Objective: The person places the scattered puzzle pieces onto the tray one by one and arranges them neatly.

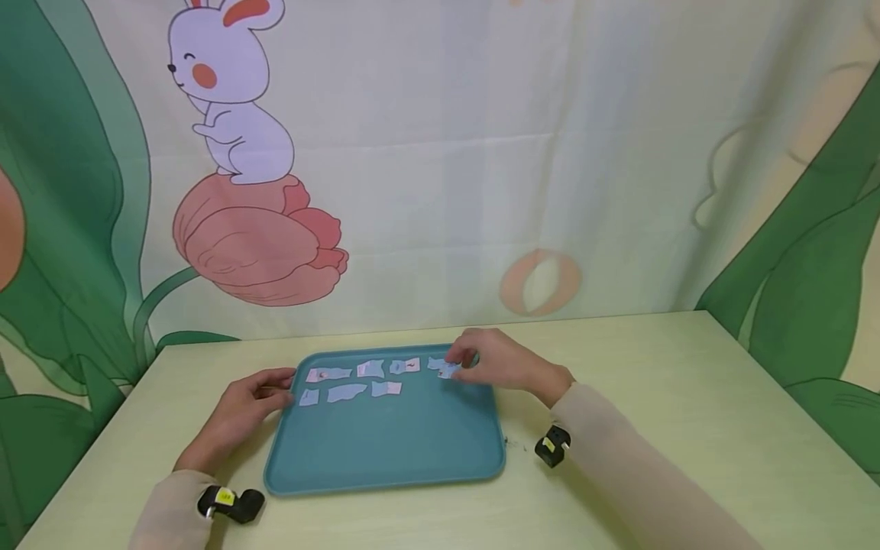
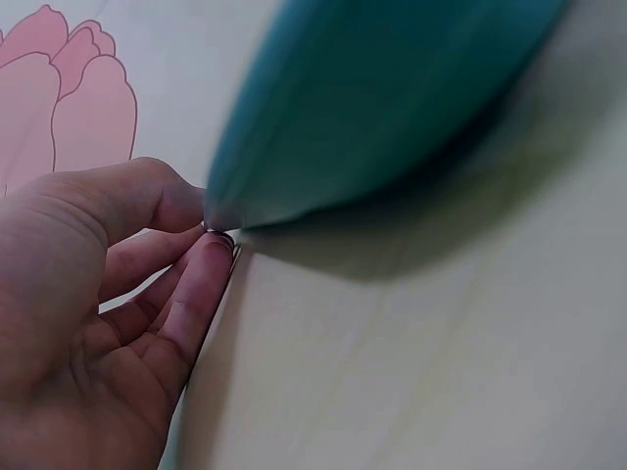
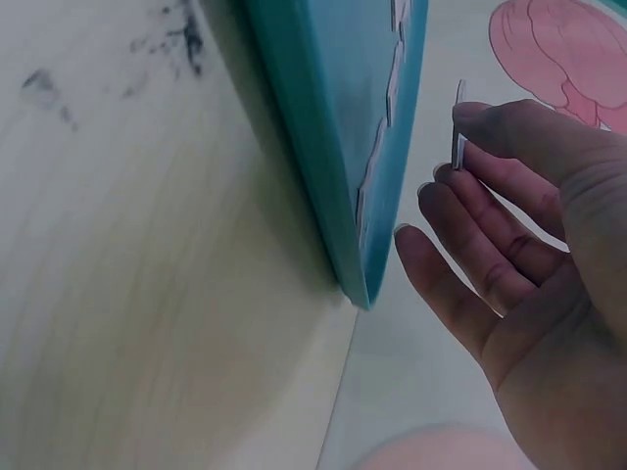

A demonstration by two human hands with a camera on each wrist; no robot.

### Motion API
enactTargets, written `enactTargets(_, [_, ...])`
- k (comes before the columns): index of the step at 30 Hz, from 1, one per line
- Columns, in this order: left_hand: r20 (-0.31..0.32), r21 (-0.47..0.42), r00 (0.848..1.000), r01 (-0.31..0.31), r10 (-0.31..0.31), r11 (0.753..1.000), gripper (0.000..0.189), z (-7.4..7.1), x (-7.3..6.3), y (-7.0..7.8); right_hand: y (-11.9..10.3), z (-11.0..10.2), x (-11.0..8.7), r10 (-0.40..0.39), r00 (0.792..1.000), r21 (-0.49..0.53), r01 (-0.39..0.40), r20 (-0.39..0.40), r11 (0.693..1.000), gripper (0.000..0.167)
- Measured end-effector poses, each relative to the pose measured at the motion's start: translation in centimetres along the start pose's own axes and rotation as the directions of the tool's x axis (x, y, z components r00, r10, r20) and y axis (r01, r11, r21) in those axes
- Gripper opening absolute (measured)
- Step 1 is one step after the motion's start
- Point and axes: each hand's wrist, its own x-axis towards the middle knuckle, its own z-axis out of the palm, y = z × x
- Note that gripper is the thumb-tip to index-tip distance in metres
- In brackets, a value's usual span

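A teal tray (image 1: pixel 385 447) lies on the table, with two rows of cut, irregular-edged picture pieces (image 1: pixel 346 393) in pale blue, white and pink along its far part. My right hand (image 1: pixel 505 363) is over the tray's far right corner. Its thumb and forefinger pinch a small flat card piece (image 3: pixel 458 127), seen edge-on in the right wrist view, while the other fingers stay loosely bent. Another piece (image 1: pixel 435 363) lies beside those fingertips. At the tray's far left side, my left hand (image 1: pixel 247 409) holds the rim with thumb and fingertips.
The pale wooden table (image 1: pixel 639 367) meets a printed curtain (image 1: pixel 440 198) at the back, showing a rabbit and flowers. Dark marks (image 3: pixel 181 39) are on the table right of the tray. Black wrist cameras (image 1: pixel 553 446) sit at both sleeves.
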Motion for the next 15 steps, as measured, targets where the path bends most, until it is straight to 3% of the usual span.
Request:
enactTargets(7, [0.002, -0.004, 1.0, 0.012, -0.012, 1.0, 0.053, 0.0, 0.0, 0.2, 0.0, 1.3, 1.6, -0.021, 0.999, -0.054, 0.023, 0.036, 0.998, 0.019])
enactTargets(15, [0.002, -0.006, 1.0, 0.016, -0.016, 1.0, 0.054, -0.1, 0.0, 0.2, -0.4, 2.8, 2.7, 0.05, 0.996, -0.058, -0.046, 0.071, 0.997, 0.018])
